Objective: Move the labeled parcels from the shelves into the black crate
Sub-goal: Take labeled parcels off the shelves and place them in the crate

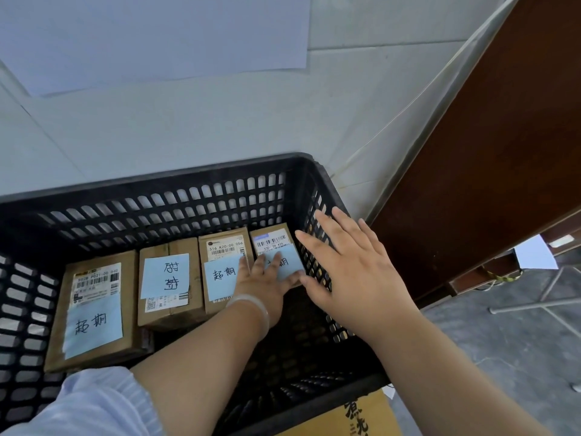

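1. Four labeled parcels lie flat in a row on the bottom of the black crate (188, 180): the leftmost parcel (94, 256), second parcel (185, 247), third parcel (224, 239) and rightmost parcel (272, 236), which is near the crate's right wall.
2. The left hand (267, 278) rests on the rightmost parcel. Its fingers are straight and spread over the blue note (290, 262), and we see them clamped on nothing.
3. The right hand (355, 272) hovers over the crate's right wall with its fingers straight and apart, holding nothing.
4. We judge these parcels light and stiff, easy for one hand. The best hold is probably across the short cardboard sides, thumb against fingers. The notes look loosely stuck and may peel or slide, so we would grip the cardboard rather than the paper.
5. The crate is rigid moulded plastic with a lattice of slotted holes. The parcels are matte brown boxes with square corners, smooth white barcode labels and pale blue handwritten notes.
6. We think the rightmost parcel is being settled into place. No shelves are in view, so we cannot tell how many parcels remain.
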`<state>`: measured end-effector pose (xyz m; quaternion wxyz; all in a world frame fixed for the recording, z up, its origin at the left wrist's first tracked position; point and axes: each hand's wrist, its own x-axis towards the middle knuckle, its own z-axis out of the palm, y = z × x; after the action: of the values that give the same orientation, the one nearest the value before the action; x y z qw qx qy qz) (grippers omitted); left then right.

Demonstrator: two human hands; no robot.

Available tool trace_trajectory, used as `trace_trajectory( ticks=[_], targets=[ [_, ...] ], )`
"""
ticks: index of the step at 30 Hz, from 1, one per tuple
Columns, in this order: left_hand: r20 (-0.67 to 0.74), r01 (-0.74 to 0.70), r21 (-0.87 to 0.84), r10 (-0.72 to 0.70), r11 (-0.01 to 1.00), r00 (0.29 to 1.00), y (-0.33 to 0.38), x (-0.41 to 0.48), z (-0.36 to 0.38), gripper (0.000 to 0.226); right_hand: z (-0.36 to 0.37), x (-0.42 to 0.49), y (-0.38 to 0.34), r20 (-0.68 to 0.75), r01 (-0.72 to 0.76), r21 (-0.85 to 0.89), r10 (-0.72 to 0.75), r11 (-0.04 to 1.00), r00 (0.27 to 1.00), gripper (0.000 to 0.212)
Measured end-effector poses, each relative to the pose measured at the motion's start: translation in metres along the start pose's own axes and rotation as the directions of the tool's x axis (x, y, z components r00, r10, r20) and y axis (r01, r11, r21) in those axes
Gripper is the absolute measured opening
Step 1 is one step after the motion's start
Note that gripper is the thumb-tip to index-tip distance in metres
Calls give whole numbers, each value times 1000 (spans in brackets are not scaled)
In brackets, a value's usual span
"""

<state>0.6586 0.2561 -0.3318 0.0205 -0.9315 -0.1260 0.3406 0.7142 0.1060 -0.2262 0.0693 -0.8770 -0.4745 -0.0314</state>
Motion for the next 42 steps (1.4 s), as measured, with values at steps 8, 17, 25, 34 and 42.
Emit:
trace_trajectory(
  ticks=[8, 17, 25, 34, 42],
  targets=[
    [-114, 0, -147, -17, 989, 993, -20, -10, -6, 80, 0, 0, 1, 14, 41, -30, -40, 999, 999, 62],
    [-424, 109, -354, -263, 929, 867, -52, -104, -55, 71, -12, 2, -3, 143, 88, -42, -82, 995, 986, 71],
    [-526, 282, -474, -525, 834, 669, -33, -208, -39, 71, -35, -4, -23, 126, 181, 64, -188, 981, 974, 74],
    [-423, 485, -666, -822, 567, 380, 35, -307, 22, 73, -68, -38, -82, -76, 651, 179, -649, 738, 757, 74],
    [-132, 662, -747, -990, 66, -50, 97, -452, 98, 73, -90, -116, -205, -157, 919, 284, -932, 275, 327, 78]
  ],
)
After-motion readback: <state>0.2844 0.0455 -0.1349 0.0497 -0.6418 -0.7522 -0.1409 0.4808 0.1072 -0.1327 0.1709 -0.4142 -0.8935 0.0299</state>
